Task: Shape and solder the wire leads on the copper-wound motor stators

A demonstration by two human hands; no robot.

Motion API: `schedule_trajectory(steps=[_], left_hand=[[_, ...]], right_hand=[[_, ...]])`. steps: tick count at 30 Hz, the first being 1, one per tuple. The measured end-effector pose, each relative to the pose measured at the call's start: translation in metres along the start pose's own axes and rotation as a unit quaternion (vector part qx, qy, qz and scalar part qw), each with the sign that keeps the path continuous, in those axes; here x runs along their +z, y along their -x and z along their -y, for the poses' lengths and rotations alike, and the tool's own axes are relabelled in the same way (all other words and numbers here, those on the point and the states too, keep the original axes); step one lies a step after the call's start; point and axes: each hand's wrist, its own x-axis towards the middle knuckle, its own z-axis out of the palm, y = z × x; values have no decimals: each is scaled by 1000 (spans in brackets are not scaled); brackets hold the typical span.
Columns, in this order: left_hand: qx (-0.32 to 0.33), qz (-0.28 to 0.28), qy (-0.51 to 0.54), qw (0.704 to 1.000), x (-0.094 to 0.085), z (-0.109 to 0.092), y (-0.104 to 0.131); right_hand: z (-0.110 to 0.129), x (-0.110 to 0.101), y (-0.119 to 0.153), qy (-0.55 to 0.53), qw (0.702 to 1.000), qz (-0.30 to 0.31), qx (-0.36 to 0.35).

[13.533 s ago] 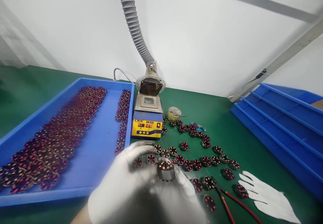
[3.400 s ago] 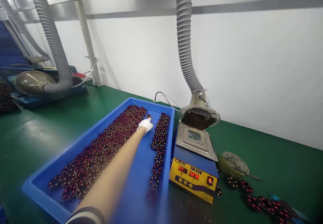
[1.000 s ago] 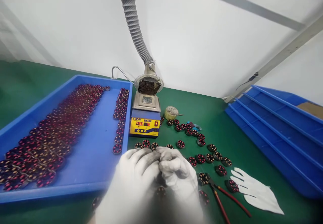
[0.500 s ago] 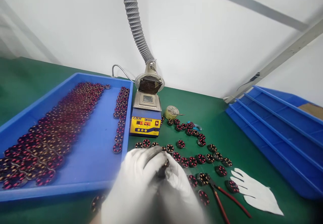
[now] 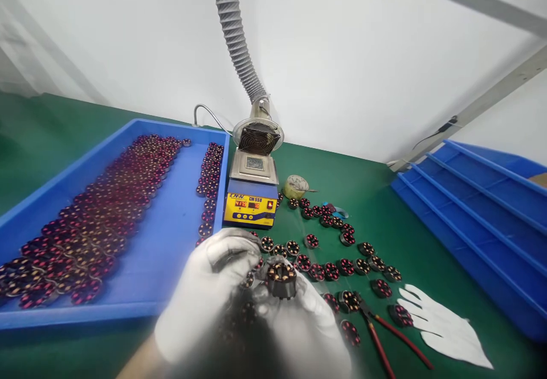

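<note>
My right hand [image 5: 305,310], in a white glove with darkened fingertips, holds a round black part [image 5: 282,281] with copper-coloured coils, facing up. To its left, my left hand [image 5: 220,270], also gloved, has its fingers curled with the tips near the thumb; whether something small is between them is hidden. Behind the hands stands a yellow and blue solder pot [image 5: 250,208] with a lit display. More round coil parts [image 5: 316,272] lie in loose rows on the green table [image 5: 354,185] beyond and right of my right hand.
At left, a blue tray [image 5: 128,310] holds many coil parts. Red-handled pliers [image 5: 378,333] and a spare white glove [image 5: 453,327] lie at right. A small round tub [image 5: 296,186] sits beside the pot. A ribbed blue bin [image 5: 478,225] stands far right; a grey hose [image 5: 239,37] hangs above.
My left hand has moved left, off the part and away from my right hand. The coil part now shows in my right hand. The camera view has shifted slightly.
</note>
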Motion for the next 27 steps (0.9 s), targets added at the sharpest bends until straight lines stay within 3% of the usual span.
schedule_trajectory(steps=[3, 5, 8, 11, 14, 15, 17, 19, 20, 23, 26, 27], left_hand=[[31, 123, -101, 987, -4, -1, 3], [84, 159, -111, 977, -1, -2, 2], [109, 113, 7, 988, 9, -2, -2], [-1, 19, 149, 989, 14, -2, -6], [-112, -88, 202, 969, 8, -4, -7], [-135, -85, 195, 968, 6, -5, -6], [-159, -11, 173, 972, 5, -7, -4], [-156, 59, 203, 965, 12, -8, -1], [-150, 57, 243, 957, 18, -8, 1], [-143, -34, 350, 925, 32, -3, 4], [-153, -123, 363, 911, 32, 0, 2], [-161, -129, 347, 915, 29, -1, 1]], right_hand=[[-1, 3, 1, 9, 1000, -2, -15], [-4, 9, 1, 21, 999, -26, -36], [-10, 18, 2, 32, 995, -72, -55], [-11, 19, 2, 37, 996, -67, -43], [-7, 14, 3, 42, 997, -54, -32], [-6, 12, 2, 42, 997, -51, -27], [-5, 9, 1, 39, 998, -50, -27], [-5, 7, -1, 39, 998, -45, -32], [-5, 6, -1, 40, 998, -42, -35], [-5, 5, 0, 43, 997, -40, -40], [-3, 4, 3, 46, 997, -44, -40], [-3, 5, 4, 47, 997, -46, -41]])
